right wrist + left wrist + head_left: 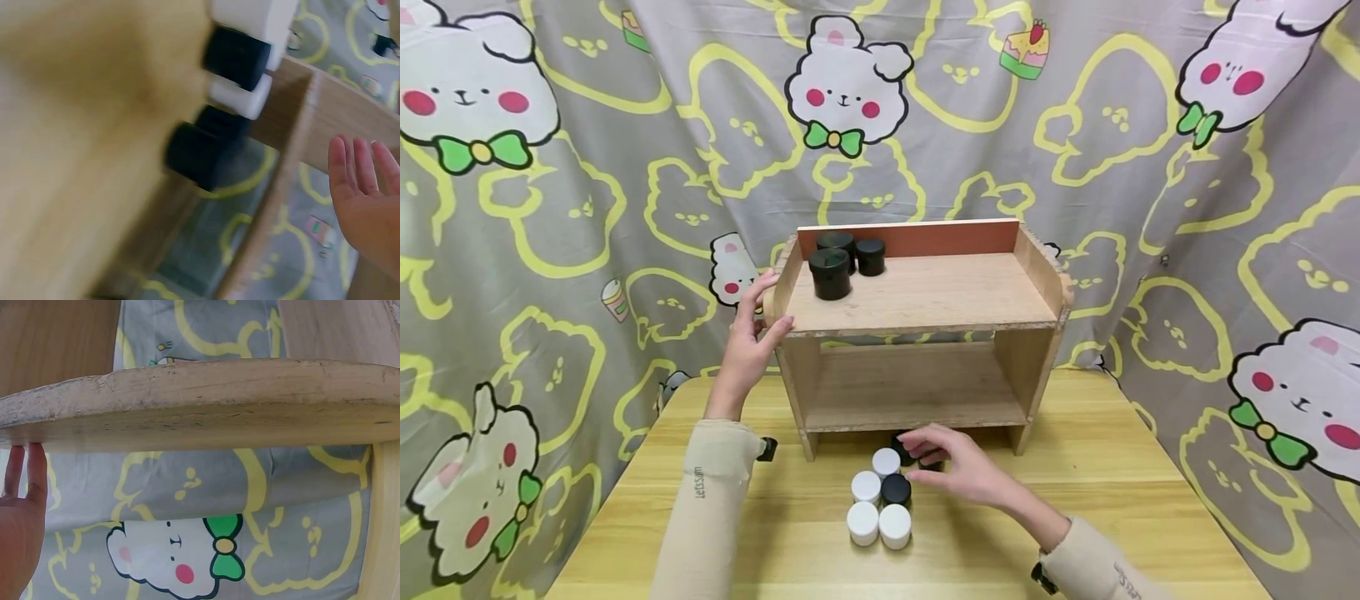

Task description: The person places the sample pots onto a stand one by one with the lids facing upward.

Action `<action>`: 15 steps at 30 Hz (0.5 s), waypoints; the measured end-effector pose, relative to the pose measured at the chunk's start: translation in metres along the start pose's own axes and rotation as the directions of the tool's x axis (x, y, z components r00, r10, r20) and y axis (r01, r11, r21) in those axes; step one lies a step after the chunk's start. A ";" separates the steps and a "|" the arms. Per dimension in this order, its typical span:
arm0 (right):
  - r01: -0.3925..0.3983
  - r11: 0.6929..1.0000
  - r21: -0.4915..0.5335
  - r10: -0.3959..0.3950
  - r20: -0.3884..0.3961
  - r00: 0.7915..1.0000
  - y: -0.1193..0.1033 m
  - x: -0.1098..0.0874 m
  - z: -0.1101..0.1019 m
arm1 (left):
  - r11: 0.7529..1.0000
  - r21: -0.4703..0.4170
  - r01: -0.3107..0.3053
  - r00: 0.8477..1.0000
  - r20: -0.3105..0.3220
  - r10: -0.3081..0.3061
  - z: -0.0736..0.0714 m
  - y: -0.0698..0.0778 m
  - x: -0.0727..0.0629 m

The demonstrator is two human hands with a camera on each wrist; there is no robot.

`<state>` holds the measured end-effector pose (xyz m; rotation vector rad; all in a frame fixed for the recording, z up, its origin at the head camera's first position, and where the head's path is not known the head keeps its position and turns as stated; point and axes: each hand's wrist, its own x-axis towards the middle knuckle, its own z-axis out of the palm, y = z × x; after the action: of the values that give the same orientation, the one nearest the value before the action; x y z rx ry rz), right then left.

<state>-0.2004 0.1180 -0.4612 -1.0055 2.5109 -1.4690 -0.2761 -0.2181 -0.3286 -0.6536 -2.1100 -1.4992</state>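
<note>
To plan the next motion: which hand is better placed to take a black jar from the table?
Likely the right hand: it is beside the black jars on the table, and its fingers look free in its wrist view. The left hand holds the shelf, farther from them.

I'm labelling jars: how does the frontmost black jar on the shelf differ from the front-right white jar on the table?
In the head view, the black jar looks wider than the white jar. The black jar has only black neighbours; the white jar has a white neighbour alongside and another black jar behind. Both are round and upright.
</note>
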 end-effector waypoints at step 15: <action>-0.124 0.984 0.127 0.119 0.048 0.992 0.049 -0.010 0.027 | 1.000 0.017 -0.020 1.000 -0.016 0.020 -0.001 -0.037 0.007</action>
<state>-0.2076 0.1193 -0.5174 -0.8372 2.3681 -1.5375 -0.3049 -0.2292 -0.3508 -0.6522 -2.0952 -1.4697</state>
